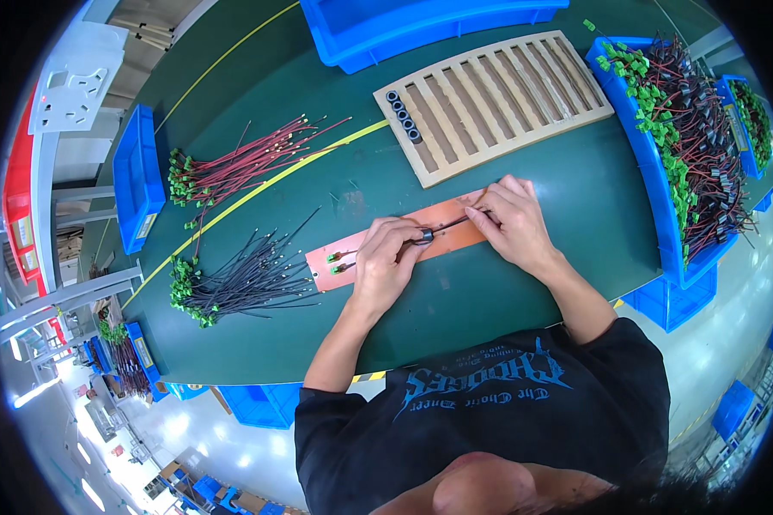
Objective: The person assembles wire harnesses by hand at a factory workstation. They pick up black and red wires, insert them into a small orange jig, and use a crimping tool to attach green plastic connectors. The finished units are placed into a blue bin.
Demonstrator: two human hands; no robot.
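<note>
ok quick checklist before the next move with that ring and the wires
1. Left hand grips the black ring: ok.
2. Right hand pinches the wires at the ring: ok.
3. Wires fully through the ring: cannot tell.
4. Green connectors lie on the orange board: ok.
5. Wooden slotted tray has free slots beside its five rings: ok.
6. Red wire bundle and black wire bundle lie apart: ok.

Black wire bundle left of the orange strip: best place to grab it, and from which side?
Grip the black wire bundle mid-length, where the strands lie packed together, coming from above. The green connectors bunch at its left end and the bare tips fan out toward the orange strip, so either end would probably slip or splay.
</note>
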